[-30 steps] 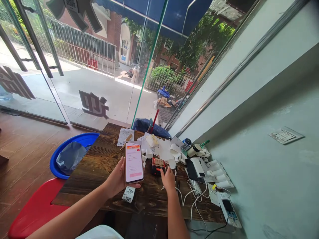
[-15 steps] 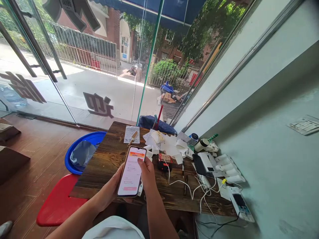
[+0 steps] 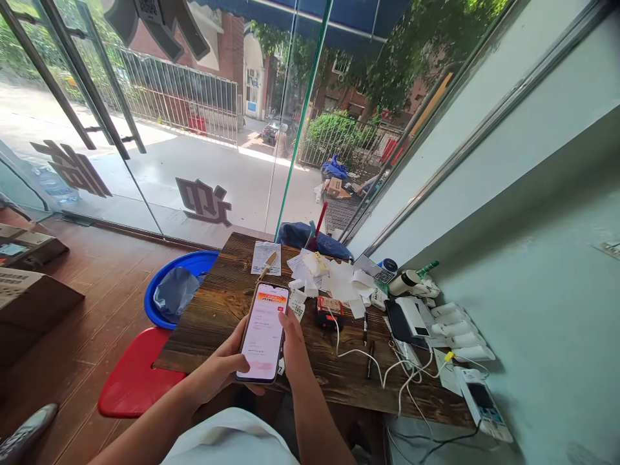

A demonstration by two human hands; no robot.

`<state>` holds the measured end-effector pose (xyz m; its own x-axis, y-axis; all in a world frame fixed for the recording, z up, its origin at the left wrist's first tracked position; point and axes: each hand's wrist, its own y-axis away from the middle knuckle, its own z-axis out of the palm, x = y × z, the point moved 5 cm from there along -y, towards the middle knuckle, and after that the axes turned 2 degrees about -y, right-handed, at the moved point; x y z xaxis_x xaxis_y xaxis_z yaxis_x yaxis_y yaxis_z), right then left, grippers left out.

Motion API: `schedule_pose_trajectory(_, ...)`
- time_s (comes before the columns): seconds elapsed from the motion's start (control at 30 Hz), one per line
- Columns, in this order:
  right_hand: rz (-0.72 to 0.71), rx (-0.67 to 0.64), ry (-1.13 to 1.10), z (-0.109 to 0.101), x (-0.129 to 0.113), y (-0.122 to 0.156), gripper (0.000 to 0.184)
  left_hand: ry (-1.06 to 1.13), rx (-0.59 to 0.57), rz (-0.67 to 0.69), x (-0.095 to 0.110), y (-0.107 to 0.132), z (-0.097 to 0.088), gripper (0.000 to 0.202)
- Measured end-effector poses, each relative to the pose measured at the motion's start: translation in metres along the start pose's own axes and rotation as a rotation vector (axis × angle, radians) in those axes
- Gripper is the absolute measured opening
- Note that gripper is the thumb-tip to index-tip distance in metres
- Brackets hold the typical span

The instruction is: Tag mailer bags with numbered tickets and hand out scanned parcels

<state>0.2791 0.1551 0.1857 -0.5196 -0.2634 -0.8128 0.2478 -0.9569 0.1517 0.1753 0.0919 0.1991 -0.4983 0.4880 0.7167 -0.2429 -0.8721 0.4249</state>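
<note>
A smartphone (image 3: 264, 332) with a lit pink and white screen is held above the near edge of a dark wooden table (image 3: 213, 316). My left hand (image 3: 220, 365) cups it from below and the left, fingers wrapped round its lower end. My right hand (image 3: 294, 342) grips its right edge, thumb resting on the side of the screen. A small white number tag (image 3: 297, 307) lies on the table just beyond the phone.
Paper slips (image 3: 334, 278), a small red and black device (image 3: 329, 311), pens (image 3: 371, 358), white cables (image 3: 387, 368), a second phone (image 3: 482, 403) and label rolls (image 3: 455, 329) crowd the table's right. A blue basin (image 3: 194, 265) and red stool (image 3: 133, 381) stand left. Glass doors ahead, wall right.
My right hand left the red and black device and came to the phone's right edge. The view has shifted, so the table sits further right in the frame.
</note>
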Motion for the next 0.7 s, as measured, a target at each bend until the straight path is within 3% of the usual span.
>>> schedule_pose_trajectory(0.17,0.060,-0.116,0.032,0.002,0.002,0.022,0.044,-0.030,-0.016,-0.016,-0.001,-0.003,-0.005,0.104)
schedule_pose_trajectory(0.3,0.055,-0.152,0.032,-0.001,0.006,0.029,0.059,0.024,-0.098,0.019,-0.005,-0.008,-0.005,0.093)
schedule_pose_trajectory(0.4,0.060,-0.166,0.028,-0.001,0.008,0.030,0.065,-0.003,-0.032,0.021,-0.011,-0.013,-0.008,0.088)
schedule_pose_trajectory(0.7,0.008,-0.205,0.162,-0.003,0.002,0.033,0.057,-0.034,-0.033,0.001,-0.014,-0.016,-0.008,0.092)
